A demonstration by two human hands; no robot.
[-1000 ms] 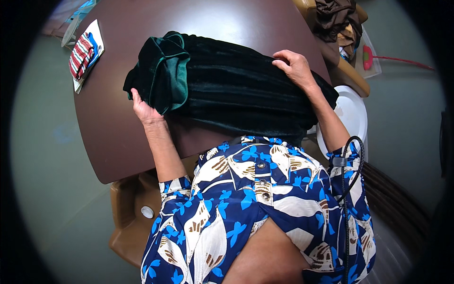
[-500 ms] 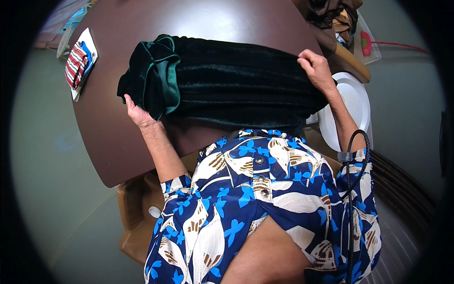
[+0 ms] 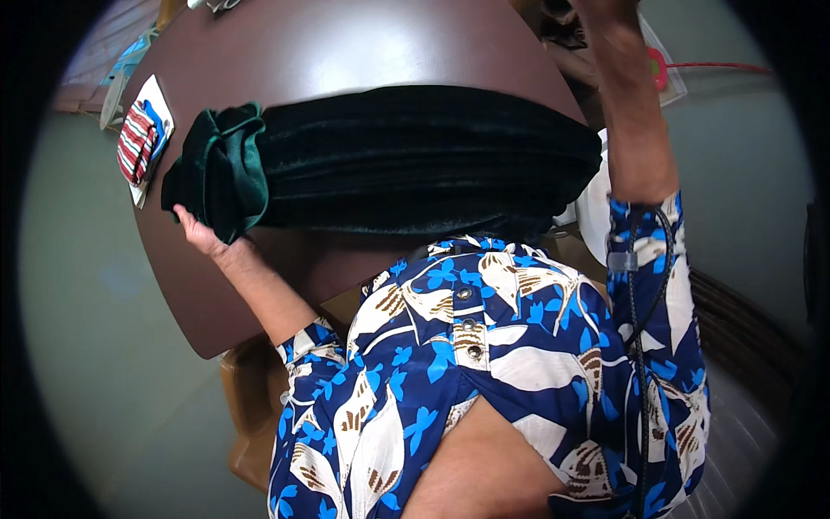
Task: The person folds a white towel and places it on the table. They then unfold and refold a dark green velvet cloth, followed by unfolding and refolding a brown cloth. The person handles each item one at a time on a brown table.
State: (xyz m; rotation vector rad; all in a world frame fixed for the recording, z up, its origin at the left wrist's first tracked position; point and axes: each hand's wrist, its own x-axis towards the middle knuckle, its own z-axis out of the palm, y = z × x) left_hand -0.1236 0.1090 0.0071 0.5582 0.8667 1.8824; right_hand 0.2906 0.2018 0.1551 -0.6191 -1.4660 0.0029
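A dark green velvet garment (image 3: 415, 164), gathered lengthwise into a long bundle, lies across the brown table (image 3: 372, 52) close to my body. Its left end is bunched, with a lighter green fold showing. My left hand (image 3: 205, 236) grips the lower edge of that bunched end, thumb outward and the other fingers tucked beneath the cloth. Away from the velvet, my right hand (image 3: 608, 12) reaches far forward past the table's right side. It is blurred and cut off by the upper rim, so its fingers cannot be made out.
Striped folded cloth (image 3: 136, 143) and a blue item rest on a white board at the table's left edge. White plates (image 3: 593, 208) are partly hidden at the right. Beyond my right forearm are dark fabric (image 3: 564, 26) and a red object (image 3: 659, 69) with a red cord.
My right hand has let go of the velvet's right end and swung far forward. My left hand and the bunched end have shifted left, and the bundle lies lower and flatter.
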